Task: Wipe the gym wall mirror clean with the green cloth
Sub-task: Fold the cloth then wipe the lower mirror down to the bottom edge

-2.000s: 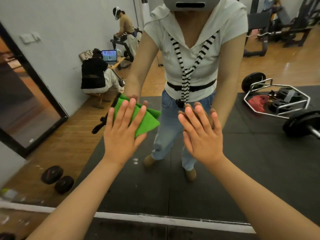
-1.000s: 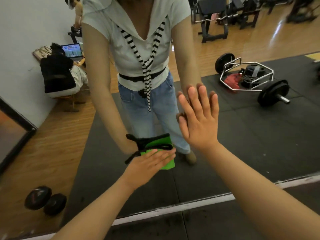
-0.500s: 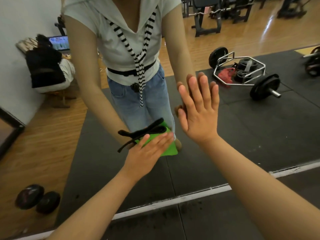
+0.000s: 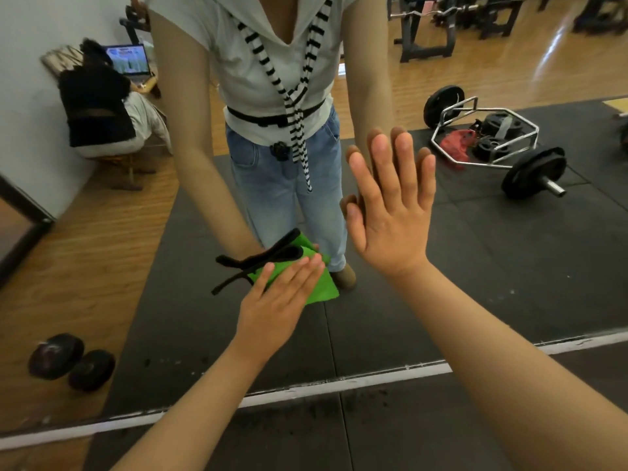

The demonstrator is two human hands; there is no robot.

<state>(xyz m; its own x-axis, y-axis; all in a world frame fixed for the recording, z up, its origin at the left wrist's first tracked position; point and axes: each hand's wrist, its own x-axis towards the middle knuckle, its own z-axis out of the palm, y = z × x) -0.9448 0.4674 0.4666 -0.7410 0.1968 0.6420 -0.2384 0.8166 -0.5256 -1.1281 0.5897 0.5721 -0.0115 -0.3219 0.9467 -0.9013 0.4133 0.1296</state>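
The person's left hand (image 4: 277, 300) lies flat against the gym wall mirror (image 4: 509, 283), low on the glass, with the green cloth (image 4: 321, 287) pressed between palm and mirror. Its fingers (image 4: 299, 275) are straight and close together, pointing up and to the right. They are laid over the cloth rather than curled round it, and the cloth sticks out past the fingertips. A black strap (image 4: 258, 259) runs along the cloth's upper left edge and trails off to the left. The right hand (image 4: 390, 219) is higher and to the right, well apart from the cloth. It is spread flat on the glass with all fingers (image 4: 382, 161) extended upward and nothing held, meeting its own reflection. The mirror shows the person's torso in a white top and jeans, a seated figure (image 4: 98, 110) by a laptop (image 4: 131, 61) at the left, and a loaded hex bar (image 4: 489, 137) on black floor mats. A white strip (image 4: 339, 385) marks the mirror's bottom edge.
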